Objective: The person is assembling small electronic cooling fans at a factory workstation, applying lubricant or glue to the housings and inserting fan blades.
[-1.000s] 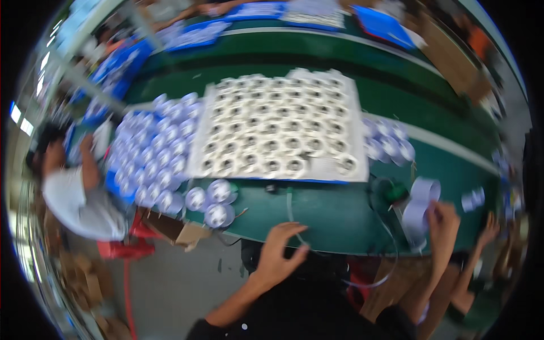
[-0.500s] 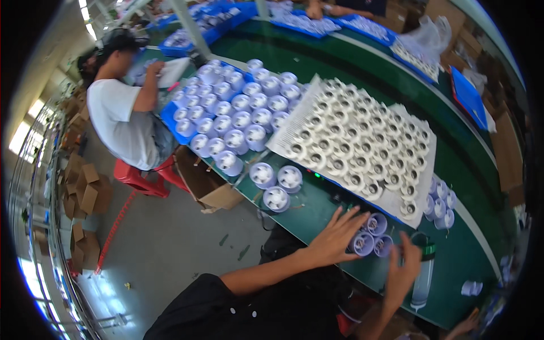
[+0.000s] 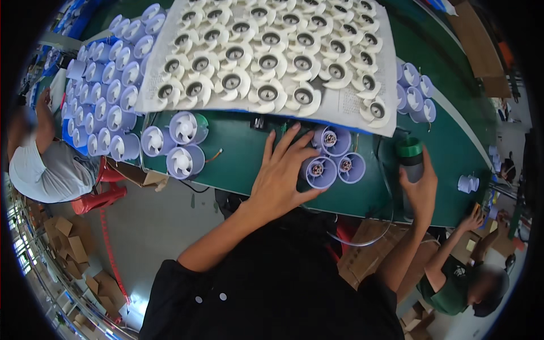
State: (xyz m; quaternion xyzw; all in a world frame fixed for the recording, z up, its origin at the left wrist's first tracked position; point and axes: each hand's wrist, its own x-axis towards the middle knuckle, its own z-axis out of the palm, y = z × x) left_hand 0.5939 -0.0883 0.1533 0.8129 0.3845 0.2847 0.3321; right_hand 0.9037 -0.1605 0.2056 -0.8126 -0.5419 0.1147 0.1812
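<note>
The left hand, grip wide, touches a cluster of three purple cups; the right hand's grip holds one green-capped bottle; three fan cups stand left.

One fisheye view looks steeply down from the wearer's head, near the left hand and right hand mid-frame, the wearer's torso filling lower centre.

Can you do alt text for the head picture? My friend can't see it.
A person's left hand spreads its fingers at three purple cups on a green table, while the right hand grips a green-capped bottle. Beyond, white fan wheels lie in rows on pale paper; more purple cups stand to the left.
</note>
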